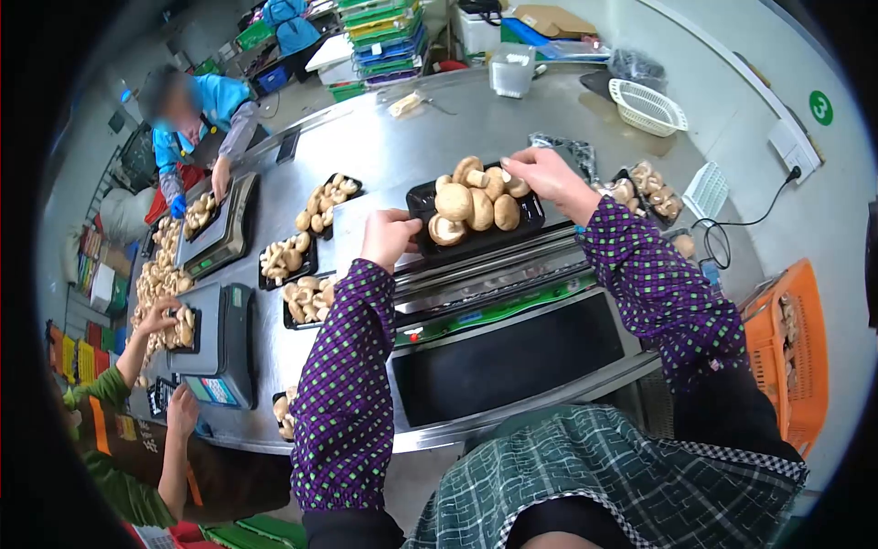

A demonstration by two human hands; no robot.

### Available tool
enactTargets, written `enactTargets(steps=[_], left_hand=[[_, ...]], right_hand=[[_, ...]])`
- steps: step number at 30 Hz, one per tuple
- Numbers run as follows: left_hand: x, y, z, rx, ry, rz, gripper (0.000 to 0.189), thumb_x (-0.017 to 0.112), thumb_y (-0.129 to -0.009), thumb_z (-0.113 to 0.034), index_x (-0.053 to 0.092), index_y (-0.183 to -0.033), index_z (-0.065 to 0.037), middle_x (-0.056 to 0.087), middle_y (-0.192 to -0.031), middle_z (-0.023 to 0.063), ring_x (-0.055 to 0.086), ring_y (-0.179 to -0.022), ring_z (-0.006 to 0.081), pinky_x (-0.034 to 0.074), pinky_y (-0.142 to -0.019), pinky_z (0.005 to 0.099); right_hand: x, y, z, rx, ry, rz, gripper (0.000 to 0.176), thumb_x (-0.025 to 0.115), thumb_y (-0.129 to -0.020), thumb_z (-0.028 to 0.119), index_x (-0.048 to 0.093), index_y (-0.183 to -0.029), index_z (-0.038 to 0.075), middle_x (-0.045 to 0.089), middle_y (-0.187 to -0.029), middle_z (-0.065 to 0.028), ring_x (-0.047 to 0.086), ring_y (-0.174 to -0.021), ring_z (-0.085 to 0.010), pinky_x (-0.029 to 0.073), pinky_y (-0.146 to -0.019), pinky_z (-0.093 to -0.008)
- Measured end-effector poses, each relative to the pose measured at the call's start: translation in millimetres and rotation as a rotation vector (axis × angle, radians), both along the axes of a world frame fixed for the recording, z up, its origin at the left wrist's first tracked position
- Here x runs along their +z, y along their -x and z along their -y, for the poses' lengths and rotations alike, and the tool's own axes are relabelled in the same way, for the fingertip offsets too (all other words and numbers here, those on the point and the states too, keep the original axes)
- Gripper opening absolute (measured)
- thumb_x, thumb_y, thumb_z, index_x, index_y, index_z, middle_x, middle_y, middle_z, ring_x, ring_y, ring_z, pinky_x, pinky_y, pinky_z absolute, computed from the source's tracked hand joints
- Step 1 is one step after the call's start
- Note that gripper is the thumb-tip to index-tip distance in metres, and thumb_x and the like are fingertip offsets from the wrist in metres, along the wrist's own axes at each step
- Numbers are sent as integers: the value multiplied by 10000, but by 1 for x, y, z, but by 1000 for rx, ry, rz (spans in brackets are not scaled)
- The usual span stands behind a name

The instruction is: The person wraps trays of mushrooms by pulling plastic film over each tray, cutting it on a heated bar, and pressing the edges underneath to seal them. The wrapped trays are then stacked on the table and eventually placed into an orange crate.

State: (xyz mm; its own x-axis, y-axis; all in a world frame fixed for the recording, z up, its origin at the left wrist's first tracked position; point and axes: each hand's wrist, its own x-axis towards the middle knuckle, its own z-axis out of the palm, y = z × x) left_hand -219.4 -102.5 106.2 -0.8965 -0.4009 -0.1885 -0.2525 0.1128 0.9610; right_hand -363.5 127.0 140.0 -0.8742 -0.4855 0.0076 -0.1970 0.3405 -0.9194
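Observation:
A black tray (422,203) heaped with several brown mushrooms (481,209) is held level over the steel table, just behind a wrapping machine with a dark flat plate (508,366). My left hand (390,238) grips the tray's left end, thumb and fingers closed on the rim. At the far right corner my right hand (551,179) has its fingers at the rim beside a mushroom. To the left on the table, more black trays of mushrooms (284,259) stand near my left sleeve.
Two co-workers handle mushrooms at scales (212,329) on the left. An orange crate (805,352) stands at the right. White baskets (647,107), a cable (722,224) and further mushroom trays (655,192) lie at the back right.

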Motion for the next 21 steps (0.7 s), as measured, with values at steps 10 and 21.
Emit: enactTargets(steps=[10, 21], left_hand=[[-45, -2, -5, 72, 481, -90, 361, 626, -762, -125, 565, -1061, 69, 630, -927, 182, 619, -747, 217, 500, -666, 317], [-20, -56, -62, -159, 955, 363, 396, 629, -719, -348, 646, -625, 36, 558, -529, 205, 566, -488, 276, 438, -532, 373]], right_hand=[[-29, 0, -76, -43, -84, -310, 474, 609, -801, 382, 586, -1044, -24, 618, -950, -183, 595, -883, -261, 472, -760, -341], [-34, -14, -143, 100, -751, -434, 307, 666, -597, 342, 656, -668, 44, 607, -633, -158, 625, -621, -317, 492, -547, -417]])
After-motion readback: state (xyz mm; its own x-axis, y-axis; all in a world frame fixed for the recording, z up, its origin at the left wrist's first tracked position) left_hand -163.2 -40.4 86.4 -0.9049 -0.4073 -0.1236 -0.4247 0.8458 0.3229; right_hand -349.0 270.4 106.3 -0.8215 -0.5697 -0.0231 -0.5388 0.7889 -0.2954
